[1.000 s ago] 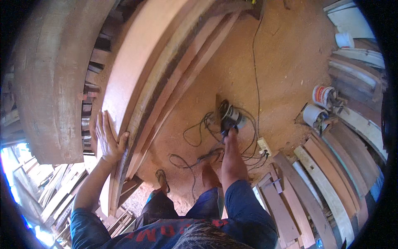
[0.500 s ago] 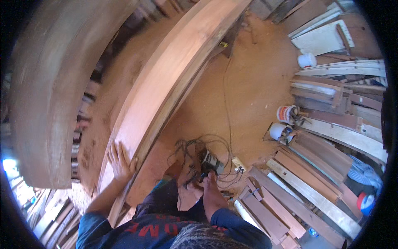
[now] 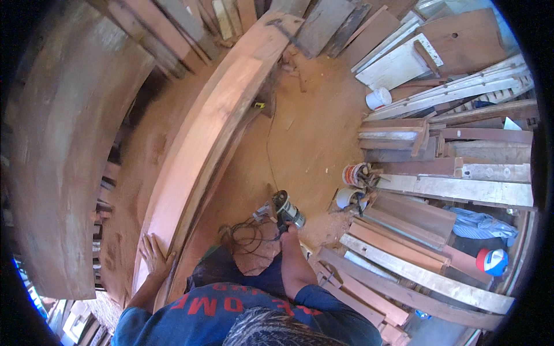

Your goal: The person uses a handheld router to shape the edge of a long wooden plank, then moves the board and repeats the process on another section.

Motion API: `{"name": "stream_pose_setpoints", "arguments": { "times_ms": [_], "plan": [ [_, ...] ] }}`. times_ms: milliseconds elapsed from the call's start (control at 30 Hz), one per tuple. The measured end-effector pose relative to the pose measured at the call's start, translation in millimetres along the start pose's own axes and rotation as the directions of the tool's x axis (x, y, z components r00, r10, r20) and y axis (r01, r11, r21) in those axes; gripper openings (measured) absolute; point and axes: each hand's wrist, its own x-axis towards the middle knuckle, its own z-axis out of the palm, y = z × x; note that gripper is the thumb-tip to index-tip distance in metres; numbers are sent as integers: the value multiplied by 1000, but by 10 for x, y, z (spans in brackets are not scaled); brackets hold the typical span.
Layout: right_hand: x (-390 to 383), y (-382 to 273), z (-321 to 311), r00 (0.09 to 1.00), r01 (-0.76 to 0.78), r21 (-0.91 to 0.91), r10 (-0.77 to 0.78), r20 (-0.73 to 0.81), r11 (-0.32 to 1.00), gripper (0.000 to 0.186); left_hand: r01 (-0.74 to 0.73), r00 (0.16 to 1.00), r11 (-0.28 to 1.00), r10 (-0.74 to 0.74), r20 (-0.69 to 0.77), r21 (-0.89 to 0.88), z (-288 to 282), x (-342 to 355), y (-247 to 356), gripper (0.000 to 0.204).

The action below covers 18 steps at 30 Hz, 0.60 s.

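Observation:
My left hand rests flat on the near end of a long, thick reddish wooden plank, its fingers spread. With my right hand I grip the handle of a corded power tool. The tool has a dark and silver rounded motor body and a grey metal part on its left side; its exact kind is unclear. It hangs right of the plank, apart from it. A dark cord lies in loops beside the tool.
A broad brown slab stands at the left. Sawdust covers the floor. To the right are stacked boards, a white bucket and two containers of tools. A hammer-like tool lies on the plank's far end.
My right hand has raised the power tool from near my feet and moved it forward. My left hand stays on the plank. The whole view has shifted.

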Motion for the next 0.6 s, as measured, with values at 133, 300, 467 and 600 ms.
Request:
{"name": "stream_pose_setpoints", "arguments": {
  "times_ms": [133,300,467,600],
  "plan": [
    [176,-670,415,993,-83,-27,85,88,996,12,-31,988,999,34,-150,22,-393,214,924,87],
    [109,-1695,882,991,-127,-16,126,-43,992,12,-127,945,838,-61,-321,-531,-852,1125,3050,49],
    [-296,-2840,812,988,-62,-139,80,129,988,10,103,994,16,46,104,-995,-1212,2943,5122,58],
    [-603,-3464,707,998,39,-154,-32,51,987,9,336,930,-75,183,318,-939,-1417,4759,6156,89]
  ]
}}
